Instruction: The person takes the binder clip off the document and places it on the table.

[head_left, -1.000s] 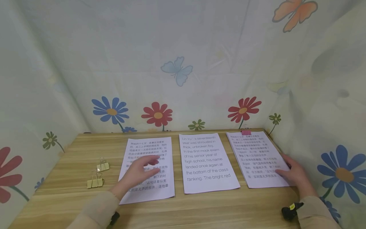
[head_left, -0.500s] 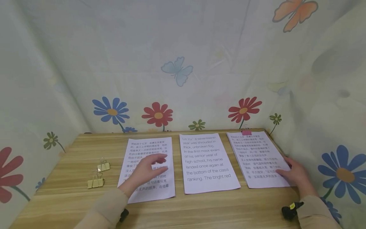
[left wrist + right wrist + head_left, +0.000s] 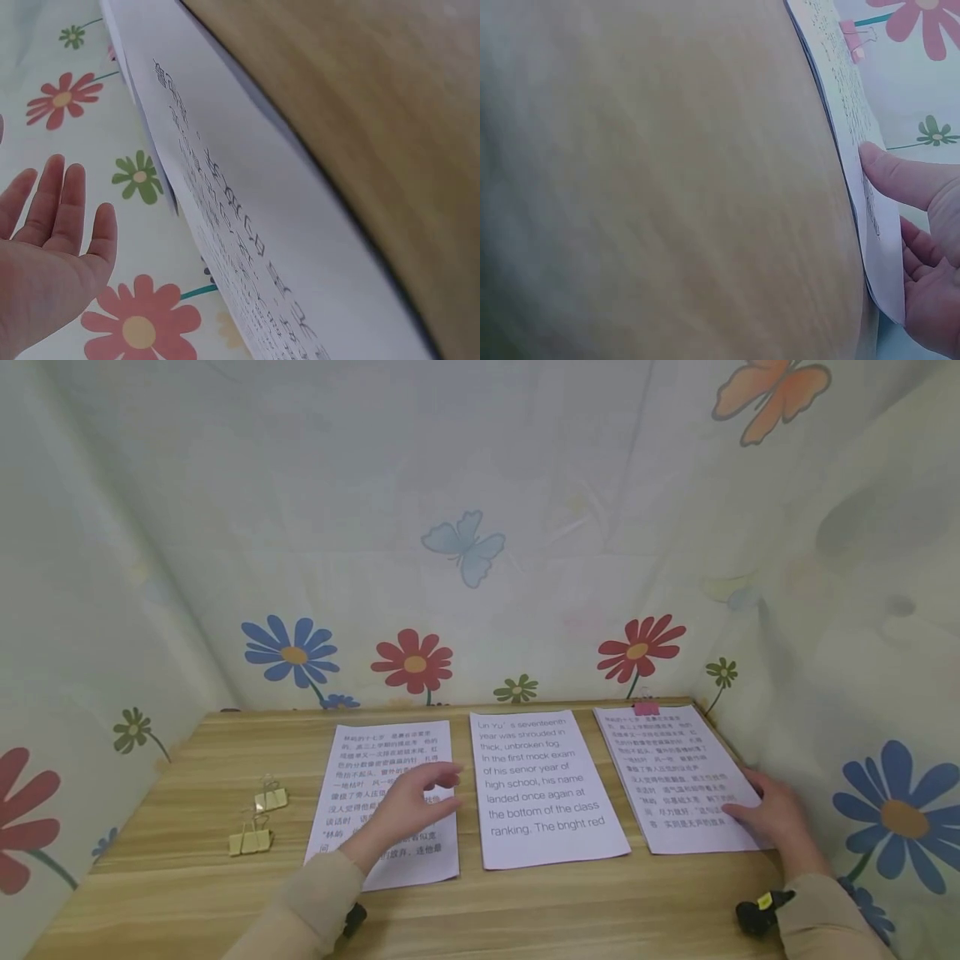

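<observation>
My right hand (image 3: pixel 776 817) holds the lower right corner of a stack of printed sheets (image 3: pixel 663 777), which lies on the table at the right. In the right wrist view the thumb (image 3: pixel 889 169) presses on the top page while the other fingers sit at and behind the edge. A pink binder clip (image 3: pixel 646 708) grips that stack's far edge. My left hand (image 3: pixel 408 810) hovers over the right part of the left printed sheets (image 3: pixel 390 743), holding nothing. Its fingers (image 3: pixel 71 202) look extended and spread in the left wrist view. Between the hands lie middle printed sheets (image 3: pixel 551 793) with English text.
Two yellow binder clips, a nearer clip (image 3: pixel 250 839) and a farther clip (image 3: pixel 271 795), lie at the left on the wooden table (image 3: pixel 187 902). A flower-printed cloth (image 3: pixel 360 568) hangs behind and at both sides. Dark wrist devices sit by both sleeves.
My left hand has drifted to the right across the left sheets, toward the middle ones. The right hand stays at the corner of the right stack.
</observation>
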The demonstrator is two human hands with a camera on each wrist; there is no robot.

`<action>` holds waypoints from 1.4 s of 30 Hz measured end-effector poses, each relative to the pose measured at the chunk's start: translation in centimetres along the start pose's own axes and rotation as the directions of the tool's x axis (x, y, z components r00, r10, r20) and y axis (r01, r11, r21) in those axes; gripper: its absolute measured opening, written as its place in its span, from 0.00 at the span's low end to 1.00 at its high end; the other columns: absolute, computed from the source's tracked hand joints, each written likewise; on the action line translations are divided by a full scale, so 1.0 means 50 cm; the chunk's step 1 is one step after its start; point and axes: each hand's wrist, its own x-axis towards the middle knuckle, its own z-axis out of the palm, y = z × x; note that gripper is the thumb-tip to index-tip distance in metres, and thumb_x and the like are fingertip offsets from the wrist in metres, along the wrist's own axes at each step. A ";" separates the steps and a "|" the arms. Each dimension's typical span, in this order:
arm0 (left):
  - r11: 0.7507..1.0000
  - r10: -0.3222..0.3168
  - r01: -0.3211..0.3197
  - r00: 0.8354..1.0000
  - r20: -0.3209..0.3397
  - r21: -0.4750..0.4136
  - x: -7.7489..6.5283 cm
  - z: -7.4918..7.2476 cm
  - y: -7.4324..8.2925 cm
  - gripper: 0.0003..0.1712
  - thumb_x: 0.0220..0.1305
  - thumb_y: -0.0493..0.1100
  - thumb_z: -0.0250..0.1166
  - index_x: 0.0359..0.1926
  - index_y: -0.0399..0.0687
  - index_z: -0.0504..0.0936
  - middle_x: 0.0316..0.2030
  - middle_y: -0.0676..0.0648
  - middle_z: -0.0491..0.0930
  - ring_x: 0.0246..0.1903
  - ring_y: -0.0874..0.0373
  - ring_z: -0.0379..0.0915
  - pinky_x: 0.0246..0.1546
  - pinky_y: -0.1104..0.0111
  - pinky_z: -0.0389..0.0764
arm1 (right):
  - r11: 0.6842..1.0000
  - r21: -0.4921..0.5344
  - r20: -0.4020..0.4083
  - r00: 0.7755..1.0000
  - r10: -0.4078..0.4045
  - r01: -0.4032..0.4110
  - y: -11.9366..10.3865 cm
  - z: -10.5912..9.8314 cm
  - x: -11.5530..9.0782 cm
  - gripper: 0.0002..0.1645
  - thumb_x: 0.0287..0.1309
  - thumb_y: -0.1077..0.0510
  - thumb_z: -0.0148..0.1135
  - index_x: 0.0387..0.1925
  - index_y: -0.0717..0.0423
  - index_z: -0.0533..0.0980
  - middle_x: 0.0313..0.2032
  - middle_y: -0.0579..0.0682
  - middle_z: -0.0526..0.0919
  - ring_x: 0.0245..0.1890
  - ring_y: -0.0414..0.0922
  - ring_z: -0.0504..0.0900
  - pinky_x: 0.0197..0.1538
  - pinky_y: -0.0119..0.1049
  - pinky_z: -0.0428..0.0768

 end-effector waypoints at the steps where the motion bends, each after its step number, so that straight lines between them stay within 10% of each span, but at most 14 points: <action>1: 1.000 0.003 -0.003 1.000 0.001 -0.005 0.001 0.002 0.000 0.28 0.60 0.43 0.73 0.61 0.47 0.78 0.50 0.48 0.83 0.50 0.56 0.77 0.56 0.53 0.75 | 1.000 0.005 -0.002 1.000 0.001 -0.001 0.000 0.000 0.000 0.48 0.54 0.60 0.72 0.68 0.76 0.57 0.61 0.80 0.61 0.58 0.74 0.63 0.59 0.68 0.65; 28: 0.993 -0.009 0.010 1.000 0.005 -0.115 0.040 0.048 0.016 0.27 0.61 0.48 0.71 0.61 0.51 0.78 0.52 0.48 0.82 0.51 0.56 0.77 0.56 0.52 0.75 | 0.952 0.188 -0.137 0.953 0.270 -0.243 -0.014 -0.005 0.007 0.24 0.69 0.68 0.49 0.65 0.73 0.65 0.57 0.73 0.68 0.55 0.66 0.67 0.54 0.58 0.70; 42: 0.978 -0.023 0.015 0.999 -0.034 -0.210 0.074 0.081 0.053 0.25 0.62 0.49 0.70 0.59 0.50 0.79 0.48 0.51 0.83 0.50 0.55 0.78 0.55 0.50 0.75 | 0.930 0.295 -0.197 0.938 0.285 -0.220 -0.039 -0.037 -0.008 0.25 0.72 0.61 0.49 0.68 0.61 0.68 0.64 0.66 0.69 0.57 0.61 0.70 0.42 0.43 0.69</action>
